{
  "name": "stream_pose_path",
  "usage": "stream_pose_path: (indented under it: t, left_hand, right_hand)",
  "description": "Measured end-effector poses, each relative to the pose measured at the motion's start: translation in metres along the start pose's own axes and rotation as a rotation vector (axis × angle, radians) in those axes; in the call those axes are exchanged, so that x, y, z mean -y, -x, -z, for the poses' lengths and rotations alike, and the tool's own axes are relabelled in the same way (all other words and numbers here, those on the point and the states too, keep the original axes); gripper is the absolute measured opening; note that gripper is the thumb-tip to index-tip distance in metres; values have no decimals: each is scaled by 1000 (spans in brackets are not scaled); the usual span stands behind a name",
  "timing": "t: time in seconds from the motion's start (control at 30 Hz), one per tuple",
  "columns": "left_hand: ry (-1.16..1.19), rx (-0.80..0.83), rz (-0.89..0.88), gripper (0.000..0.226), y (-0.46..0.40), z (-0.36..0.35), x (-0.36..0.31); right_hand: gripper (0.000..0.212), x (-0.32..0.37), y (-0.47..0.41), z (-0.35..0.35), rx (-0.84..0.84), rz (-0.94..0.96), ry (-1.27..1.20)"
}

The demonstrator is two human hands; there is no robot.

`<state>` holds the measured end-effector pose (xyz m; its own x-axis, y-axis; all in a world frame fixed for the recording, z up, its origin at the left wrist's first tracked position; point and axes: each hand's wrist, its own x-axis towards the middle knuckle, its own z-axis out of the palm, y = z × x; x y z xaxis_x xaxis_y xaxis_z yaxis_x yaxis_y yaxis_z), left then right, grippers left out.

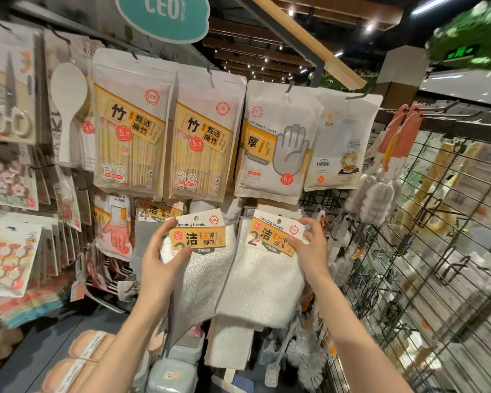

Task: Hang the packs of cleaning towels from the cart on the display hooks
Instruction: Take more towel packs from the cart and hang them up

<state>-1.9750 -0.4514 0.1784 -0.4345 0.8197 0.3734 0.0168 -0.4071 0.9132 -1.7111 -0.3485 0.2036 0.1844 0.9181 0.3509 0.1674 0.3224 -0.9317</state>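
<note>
Two packs of cleaning towels are held up in front of the display wall. My left hand grips the left pack by its orange-and-white header card, thumb on the front. My right hand pinches the header card of the right pack, which is tilted slightly clockwise. Both packs are white fluffy cloths with grey edging that hang below the cards and overlap in the middle. Another cleaning towel pack hangs on the wall just behind the left pack. The hooks behind the held packs are hidden, and no cart shows.
Above hang bags of bamboo sticks, a disposable gloves bag and a white pouch. A black wire grid with brushes stands to the right. Household gloves hang at the left; sponges and boxes lie on the shelf below.
</note>
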Motion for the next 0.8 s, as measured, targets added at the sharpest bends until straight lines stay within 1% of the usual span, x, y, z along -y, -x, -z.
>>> stream_pose_path:
  t: [0.13,0.4,0.47,0.57,0.7,0.8]
  left_hand:
    - [-2,7,14,58,-1,0,1]
    - [33,54,17,56,-2,-11,-9]
    - [27,64,21,56,-2,-12,-9]
    - [7,62,12,53,-4,-12,-11]
    - [-1,56,17,49,-5,-15,-10]
    - [2,55,27,51,-4,-17,-10]
  right_hand:
    - [42,-13,-12,4,-66,-25,36]
    - [42,-23,-31,-4,-99,-62,54]
    - [42,-25,-34,-8,-120,-41,115]
    - [39,-27,-41,-14,-187,-11,292]
    - [34,-29,-48,-18,-204,-27,319]
    - [32,-31,-53,-21,-203,-4,319]
